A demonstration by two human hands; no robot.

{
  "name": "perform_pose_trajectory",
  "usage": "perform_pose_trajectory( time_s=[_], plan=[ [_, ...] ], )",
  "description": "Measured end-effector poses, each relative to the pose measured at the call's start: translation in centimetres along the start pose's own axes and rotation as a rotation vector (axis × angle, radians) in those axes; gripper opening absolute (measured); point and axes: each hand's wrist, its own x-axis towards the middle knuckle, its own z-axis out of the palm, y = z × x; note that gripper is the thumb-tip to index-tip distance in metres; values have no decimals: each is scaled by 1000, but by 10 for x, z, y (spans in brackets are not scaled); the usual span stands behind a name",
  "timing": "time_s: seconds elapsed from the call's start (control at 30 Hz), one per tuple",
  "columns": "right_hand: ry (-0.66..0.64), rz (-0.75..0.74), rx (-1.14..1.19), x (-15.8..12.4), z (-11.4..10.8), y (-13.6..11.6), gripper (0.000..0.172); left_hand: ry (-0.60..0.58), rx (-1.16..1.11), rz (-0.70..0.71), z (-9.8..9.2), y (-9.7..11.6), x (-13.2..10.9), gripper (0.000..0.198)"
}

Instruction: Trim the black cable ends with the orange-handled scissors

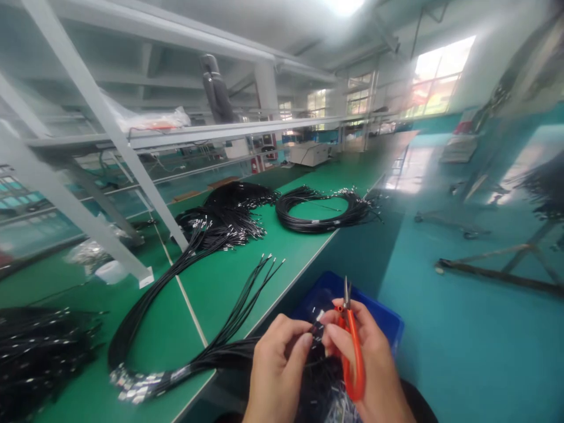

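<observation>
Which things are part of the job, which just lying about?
Likely in use: orange-handled snips in right hand; dark piece pinched in left hand; black cable bundle passing behind it.

Apparently lying about: plastic bag on shelf; white box.

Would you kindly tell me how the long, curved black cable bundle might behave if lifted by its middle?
The black cable bundle would probably flex yet feel springy, as it holds a broad, smooth curve. Its fanned strands would likely splay and sway, being spread apart at their tips. It may feel fairly heavy, given its many packed strands.
</observation>
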Motion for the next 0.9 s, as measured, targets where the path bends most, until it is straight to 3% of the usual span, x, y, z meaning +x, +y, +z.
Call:
perform_pose_trajectory(
  time_s=[0.2, 0.5, 0.63, 0.73, 0.9],
  plan=[
    [-28, -9, 62, 6, 4, 4, 35, -95, -104, -116, 4, -6, 1, 16],
    [-37, 63, 69, 12, 5, 3, 32, -78, -176, -160, 9, -14, 3, 15],
    [-48, 170, 146, 9, 7, 7, 24, -122, -370, -255, 11, -14, 1, 11],
    [-63, 285, 220, 4, 10, 12, 17, -85, -499, -282, 12, -8, 2, 13],
    [-58, 289, 230, 0, 18, 13, 25, -63, -510, -302, 8, -6, 9, 14]
  ],
)
